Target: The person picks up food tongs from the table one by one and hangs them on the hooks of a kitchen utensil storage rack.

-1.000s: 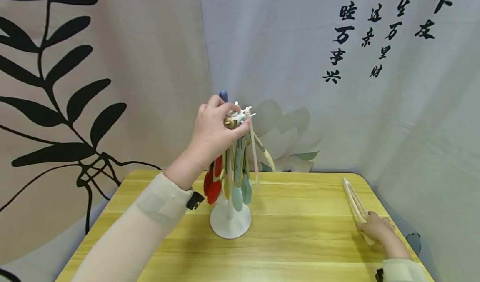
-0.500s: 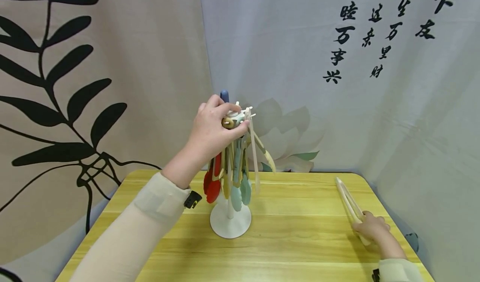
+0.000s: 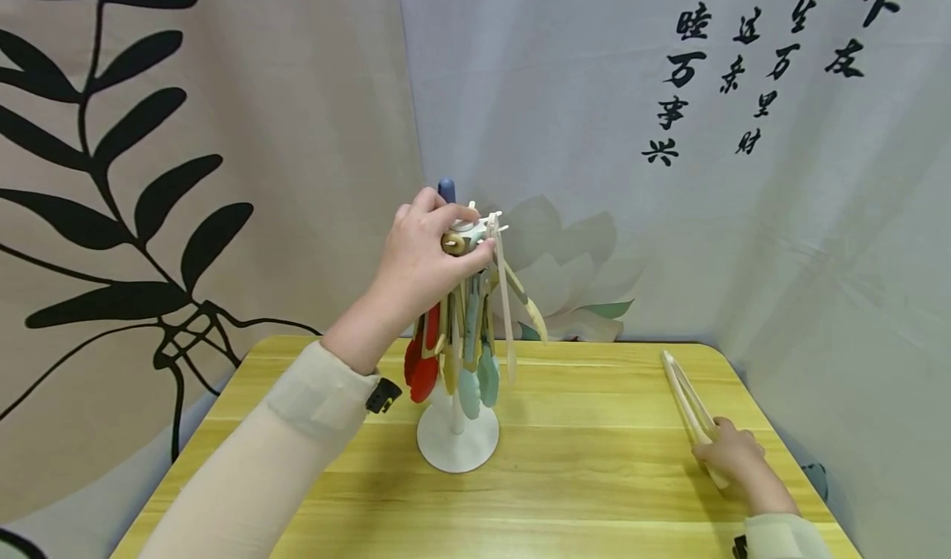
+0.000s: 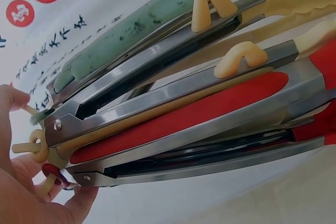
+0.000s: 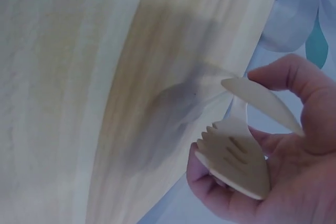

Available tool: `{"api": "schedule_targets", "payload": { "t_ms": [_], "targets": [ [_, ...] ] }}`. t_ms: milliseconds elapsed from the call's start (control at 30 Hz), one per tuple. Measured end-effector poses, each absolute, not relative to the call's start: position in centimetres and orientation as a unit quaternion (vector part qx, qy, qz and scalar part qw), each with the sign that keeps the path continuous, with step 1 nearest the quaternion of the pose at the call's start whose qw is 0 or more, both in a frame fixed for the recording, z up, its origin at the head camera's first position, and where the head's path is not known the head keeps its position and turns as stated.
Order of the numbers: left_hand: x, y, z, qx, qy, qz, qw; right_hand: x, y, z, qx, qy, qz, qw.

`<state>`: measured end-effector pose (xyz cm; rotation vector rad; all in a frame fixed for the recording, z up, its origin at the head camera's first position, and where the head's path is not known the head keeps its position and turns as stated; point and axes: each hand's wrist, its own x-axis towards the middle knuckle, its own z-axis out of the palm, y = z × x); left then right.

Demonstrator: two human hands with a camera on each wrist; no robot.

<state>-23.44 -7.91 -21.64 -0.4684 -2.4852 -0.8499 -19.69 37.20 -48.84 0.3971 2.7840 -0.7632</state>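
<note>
My left hand (image 3: 419, 249) holds the top of a white rack (image 3: 457, 439), its fingers over the hub and its thumb at the near side. Several kitchen tongs hang from the hooks, among them red tongs (image 4: 181, 116), green tongs (image 4: 134, 32) and yellow-tipped tongs (image 4: 173, 100). The hand hides part of the hub. Off to the right, my right hand (image 3: 731, 452) grips a pair of cream tongs (image 3: 685, 390) above the table. In the right wrist view, slotted, toothed heads of the cream tongs (image 5: 236, 156) sit between thumb and fingers, slightly apart.
The rack stands on a wooden table (image 3: 587, 460). Behind it hangs a cloth backdrop (image 3: 520, 88) with leaf prints and black writing. A blue handle (image 3: 447, 190) sticks up behind the left hand. The right hand is close to the table's right edge.
The right hand has shifted a little to the left, carrying the cream tongs along. The left hand stays at the rack's top with barely any movement.
</note>
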Motion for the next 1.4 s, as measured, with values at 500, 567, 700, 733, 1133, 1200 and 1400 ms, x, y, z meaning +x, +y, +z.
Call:
{"api": "schedule_targets", "payload": {
  "t_ms": [500,567,700,733,1133,1200,1400],
  "targets": [
    [-23.5,-7.8,-21.6,-0.169,-0.905,-0.313,0.235,-19.6,36.4,-48.6,0.107,0.947,-0.292,0.079],
    [-23.5,-7.8,-21.6,-0.169,-0.904,-0.316,0.234,-19.7,36.2,-48.3,0.099,0.943,-0.311,0.071],
    [-23.5,-7.9,-21.6,-0.168,-0.903,-0.320,0.233,-19.8,35.5,-47.7,0.092,0.931,-0.347,0.062],
    [-23.4,-7.9,-21.6,-0.168,-0.903,-0.319,0.233,-19.9,35.3,-47.5,0.091,0.929,-0.354,0.058],
    [-23.5,-7.9,-21.7,-0.166,-0.904,-0.319,0.232,-19.8,32.4,-45.5,0.063,0.905,-0.420,0.007],
    [-23.5,-7.9,-21.7,-0.165,-0.903,-0.320,0.233,-19.8,31.8,-45.3,0.059,0.904,-0.424,-0.004],
    [-23.5,-7.8,-21.7,-0.166,-0.904,-0.317,0.234,-20.0,30.1,-44.5,0.045,0.902,-0.429,-0.030]
  ]
}}
